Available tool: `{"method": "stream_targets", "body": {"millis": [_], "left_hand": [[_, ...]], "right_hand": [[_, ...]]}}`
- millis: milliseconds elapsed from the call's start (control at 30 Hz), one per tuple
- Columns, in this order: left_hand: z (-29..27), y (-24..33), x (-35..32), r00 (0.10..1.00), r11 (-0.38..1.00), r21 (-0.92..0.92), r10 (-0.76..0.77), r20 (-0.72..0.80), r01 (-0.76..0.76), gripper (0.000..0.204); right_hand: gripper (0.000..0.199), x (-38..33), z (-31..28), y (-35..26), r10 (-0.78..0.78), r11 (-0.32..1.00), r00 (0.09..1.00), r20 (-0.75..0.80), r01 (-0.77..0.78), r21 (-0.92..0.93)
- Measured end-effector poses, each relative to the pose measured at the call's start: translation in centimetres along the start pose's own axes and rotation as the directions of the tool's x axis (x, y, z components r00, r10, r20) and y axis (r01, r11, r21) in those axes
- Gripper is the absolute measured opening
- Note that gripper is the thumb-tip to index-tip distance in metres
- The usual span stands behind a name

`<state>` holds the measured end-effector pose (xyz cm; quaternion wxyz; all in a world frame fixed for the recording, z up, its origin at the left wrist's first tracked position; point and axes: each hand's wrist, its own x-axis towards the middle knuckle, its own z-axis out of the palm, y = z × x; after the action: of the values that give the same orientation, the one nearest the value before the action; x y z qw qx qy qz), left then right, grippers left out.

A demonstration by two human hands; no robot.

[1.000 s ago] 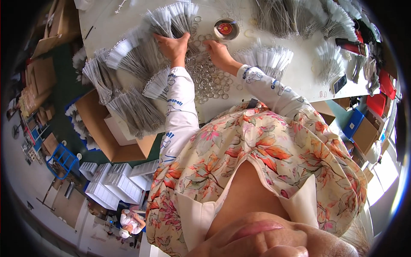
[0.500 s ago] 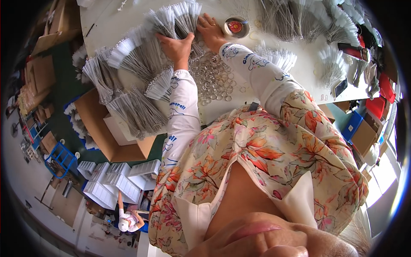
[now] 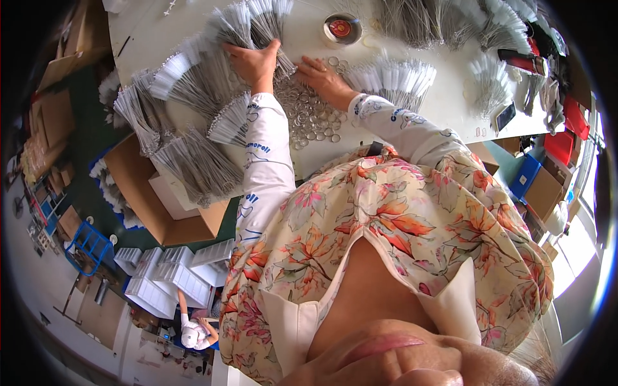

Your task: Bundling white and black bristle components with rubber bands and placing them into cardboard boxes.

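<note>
1. The white table (image 3: 148,38) lies under all the fingers; it seems to be there so both hands can work with lots of small things close by.
2. The brown box (image 3: 138,186) is open, well below and to the left of the left fingers; maybe it sits by the table edge so it is easy to reach.
3. Bunches of thin wires with white tips (image 3: 187,74) lie left of the left fingers, and one more bunch (image 3: 393,80) is right of the right fingers; their white tips mostly point away, perhaps to keep the wires neat.
4. The held bunch (image 3: 269,22) is in the left hand (image 3: 254,63); thumb and fingers grasp it low down, likely so the wires do not fall apart.
5. The right hand (image 3: 322,78) is palm down just beside the wire ends; its fingers look loose, but I cannot tell if they pinch anything.
6. The metal bowl (image 3: 329,37) is just past the right fingers; a red round thing (image 3: 340,27) sits inside it.
7. Shiny rings (image 3: 315,119) lie around and below the right fingers; loose like that, they seem easy to pick up.
</note>
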<state>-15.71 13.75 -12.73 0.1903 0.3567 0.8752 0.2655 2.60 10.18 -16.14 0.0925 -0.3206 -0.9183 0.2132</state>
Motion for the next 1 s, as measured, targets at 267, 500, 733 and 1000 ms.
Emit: {"method": "stream_targets", "body": {"millis": [267, 500, 733, 1000], "left_hand": [[1.1, 1.0, -1.6, 0.999, 0.991, 0.132, 0.019, -0.045, -0.013, 0.12], [0.4, 0.4, -1.7, 1.0, 0.984, 0.179, 0.005, -0.027, 0.0, 0.126], [-0.4, 0.3, -1.5, 0.998, 0.998, 0.041, 0.034, 0.056, -0.037, 0.128], [-1.1, 2.3, -1.9, 0.916, 0.953, 0.102, 0.303, -0.264, -0.285, 0.114]], "right_hand": [[0.043, -3.0, -1.1, -2.3, 0.112, 0.981, 0.992, 0.054, -0.119, 0.155], [0.036, 0.6, -4.6, -1.5, 0.359, 0.882, 0.924, 0.135, -0.288, -0.372], [0.032, -2.6, -2.7, -1.9, 0.107, 0.853, 0.982, 0.153, -0.012, -0.521], [0.02, -1.1, -12.4, 1.9, 0.468, 0.82, 0.814, -0.344, -0.254, 0.514]]}}
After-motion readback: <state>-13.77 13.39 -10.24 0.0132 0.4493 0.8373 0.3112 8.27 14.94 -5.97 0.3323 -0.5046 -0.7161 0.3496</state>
